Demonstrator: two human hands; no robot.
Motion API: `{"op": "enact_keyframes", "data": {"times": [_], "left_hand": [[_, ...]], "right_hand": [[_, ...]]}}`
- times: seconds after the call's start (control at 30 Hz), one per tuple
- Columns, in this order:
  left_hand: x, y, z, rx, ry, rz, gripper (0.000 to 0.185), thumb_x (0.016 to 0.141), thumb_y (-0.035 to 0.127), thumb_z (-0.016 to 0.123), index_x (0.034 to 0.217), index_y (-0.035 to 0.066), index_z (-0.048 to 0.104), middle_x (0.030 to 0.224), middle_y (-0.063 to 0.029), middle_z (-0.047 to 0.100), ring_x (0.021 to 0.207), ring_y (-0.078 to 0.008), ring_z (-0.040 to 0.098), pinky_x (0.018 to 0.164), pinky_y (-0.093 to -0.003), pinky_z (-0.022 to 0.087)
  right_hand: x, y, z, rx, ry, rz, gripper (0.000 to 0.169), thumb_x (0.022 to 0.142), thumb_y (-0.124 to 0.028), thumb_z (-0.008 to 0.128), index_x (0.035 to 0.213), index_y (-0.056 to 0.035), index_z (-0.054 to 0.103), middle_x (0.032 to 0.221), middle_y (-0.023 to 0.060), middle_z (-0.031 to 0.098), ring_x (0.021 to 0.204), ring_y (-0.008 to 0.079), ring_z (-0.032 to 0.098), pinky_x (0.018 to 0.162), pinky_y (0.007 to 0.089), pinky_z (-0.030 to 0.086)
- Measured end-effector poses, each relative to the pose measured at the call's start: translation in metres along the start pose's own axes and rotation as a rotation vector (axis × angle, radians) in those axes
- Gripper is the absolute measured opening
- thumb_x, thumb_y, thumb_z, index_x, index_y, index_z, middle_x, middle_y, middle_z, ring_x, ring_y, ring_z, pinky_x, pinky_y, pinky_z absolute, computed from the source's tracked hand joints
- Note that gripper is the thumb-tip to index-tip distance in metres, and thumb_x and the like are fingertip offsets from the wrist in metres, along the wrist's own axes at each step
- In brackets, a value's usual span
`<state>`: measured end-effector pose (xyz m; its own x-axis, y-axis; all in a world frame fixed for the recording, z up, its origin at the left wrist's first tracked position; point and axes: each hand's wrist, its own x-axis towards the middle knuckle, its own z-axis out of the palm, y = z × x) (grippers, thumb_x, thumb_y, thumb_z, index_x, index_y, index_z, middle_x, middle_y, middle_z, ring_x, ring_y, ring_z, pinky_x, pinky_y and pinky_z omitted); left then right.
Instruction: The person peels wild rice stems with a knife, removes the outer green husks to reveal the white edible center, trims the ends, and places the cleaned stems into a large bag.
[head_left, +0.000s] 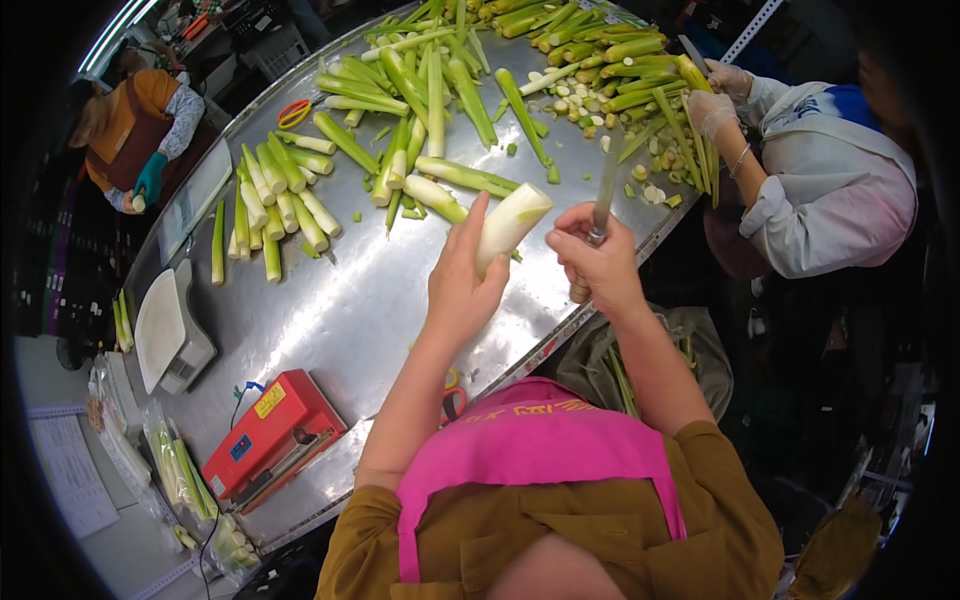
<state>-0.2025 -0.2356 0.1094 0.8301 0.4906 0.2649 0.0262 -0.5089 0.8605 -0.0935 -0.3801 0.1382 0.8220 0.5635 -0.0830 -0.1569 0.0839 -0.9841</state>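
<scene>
My left hand (466, 281) grips a thick pale stem vegetable (513, 223), its cut end tilted up to the right. Just right of it, my right hand (600, 262) holds a knife (606, 187) by its handle, the blade pointing up and away from me. Beyond my hands, peeled stems (465, 175) lie on the metal table (360, 315), with a loose pile of green stems (405, 82) farther back. Trimmed stems (281, 195) are gathered in a bunch to the left. Small green scraps lie among them.
At right, a gloved co-worker (817, 172) holds a knife and stem beside unpeeled stalks (630, 52) and cut slices. At left are a weighing scale (169, 330), a red sealing machine (270, 435) and bagged stems (180, 472). Red-and-yellow scissors (294, 113) lie farther back. Another worker (142, 135) stands upper left.
</scene>
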Motion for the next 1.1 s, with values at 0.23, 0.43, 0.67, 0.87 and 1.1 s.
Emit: {"op": "enact_keyframes", "data": {"times": [0.23, 0.43, 0.67, 0.87, 1.1], "left_hand": [[-0.005, 0.012, 0.005, 0.099, 0.029, 0.029, 0.063, 0.081, 0.013, 0.062, 0.14, 0.016, 0.04, 0.109, -0.0132, 0.052, 0.097, -0.0313, 0.058, 0.08, -0.0394, 0.048], [-0.004, 0.006, 0.008, 0.109, 0.084, 0.097, 0.062, 0.078, 0.012, 0.067, 0.136, 0.016, 0.046, 0.105, -0.0114, 0.052, 0.092, -0.0283, 0.058, 0.076, -0.0376, 0.049], [-0.003, -0.001, 0.013, 0.169, 0.164, 0.175, 0.062, 0.074, 0.01, 0.071, 0.132, 0.019, 0.053, 0.099, -0.0087, 0.052, 0.087, -0.0237, 0.055, 0.072, -0.0347, 0.048], [-0.003, -0.004, 0.015, 0.218, 0.205, 0.225, 0.064, 0.072, 0.008, 0.073, 0.132, 0.02, 0.054, 0.099, -0.0086, 0.051, 0.086, -0.0238, 0.055, 0.07, -0.0341, 0.048], [0.003, -0.007, 0.0, 0.04, 0.266, 0.108, 0.065, 0.075, 0.006, 0.07, 0.136, 0.017, 0.049, 0.103, -0.0104, 0.051, 0.091, -0.0235, 0.056, 0.078, -0.0342, 0.048]], "right_hand": [[0.015, 0.008, 0.023, -0.01, 0.122, -0.14, 0.024, 0.074, -0.011, 0.076, 0.084, -0.0043, 0.056, 0.076, -0.0005, 0.056, 0.064, 0.004, 0.049, 0.052, 0.019, 0.041], [0.018, 0.007, 0.02, 0.021, 0.093, -0.11, 0.02, 0.076, -0.009, 0.071, 0.086, -0.0029, 0.054, 0.077, 0.0009, 0.055, 0.061, 0.0045, 0.05, 0.048, 0.0196, 0.042], [0.022, 0.009, 0.021, -0.009, 0.136, -0.113, 0.016, 0.075, -0.004, 0.064, 0.086, -0.0032, 0.053, 0.076, 0.0007, 0.055, 0.06, 0.0045, 0.05, 0.047, 0.0199, 0.042], [0.026, 0.012, 0.026, -0.043, 0.173, -0.185, 0.015, 0.077, -0.001, 0.06, 0.088, -0.004, 0.05, 0.069, 0.0009, 0.053, 0.05, 0.005, 0.047, 0.044, 0.0206, 0.037], [0.022, 0.016, 0.008, -0.253, 0.149, -0.185, 0.013, 0.073, 0.001, 0.059, 0.085, -0.0032, 0.056, 0.073, -0.0025, 0.052, 0.064, 0.0023, 0.046, 0.056, 0.0194, 0.04]]}}
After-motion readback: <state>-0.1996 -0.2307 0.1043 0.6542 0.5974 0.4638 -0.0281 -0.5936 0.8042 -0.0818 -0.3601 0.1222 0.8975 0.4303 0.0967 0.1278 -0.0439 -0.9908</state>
